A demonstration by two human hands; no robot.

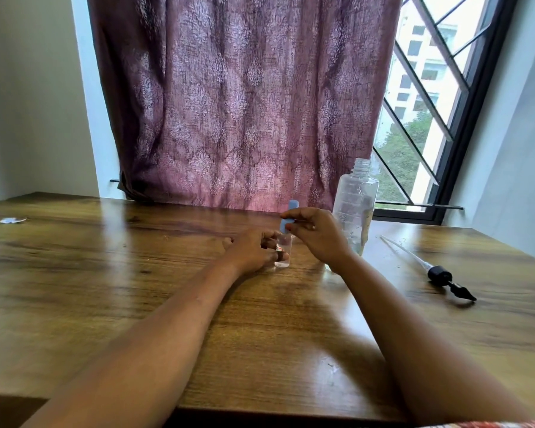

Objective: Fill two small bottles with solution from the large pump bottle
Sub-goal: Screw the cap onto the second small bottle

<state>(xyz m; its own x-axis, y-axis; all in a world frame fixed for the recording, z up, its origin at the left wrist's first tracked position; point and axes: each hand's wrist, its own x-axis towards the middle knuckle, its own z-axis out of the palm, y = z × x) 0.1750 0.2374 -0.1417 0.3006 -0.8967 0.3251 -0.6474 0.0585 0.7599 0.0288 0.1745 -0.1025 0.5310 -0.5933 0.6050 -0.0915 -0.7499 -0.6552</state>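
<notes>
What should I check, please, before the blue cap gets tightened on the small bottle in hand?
1. Small bottle upright on the table: ok.
2. Left hand steadying the small bottle: ok, fingers wrap its lower part.
3. Right hand gripping the blue cap above the small bottle: ok.
4. Cap seated straight on the neck: cannot tell, fingers hide the joint.
5. Fill level of the small bottle: cannot tell, glass and liquid are both clear.
6. Large bottle safe: not ok, it stands open close behind the right hand, its pump lying on the table.
</notes>
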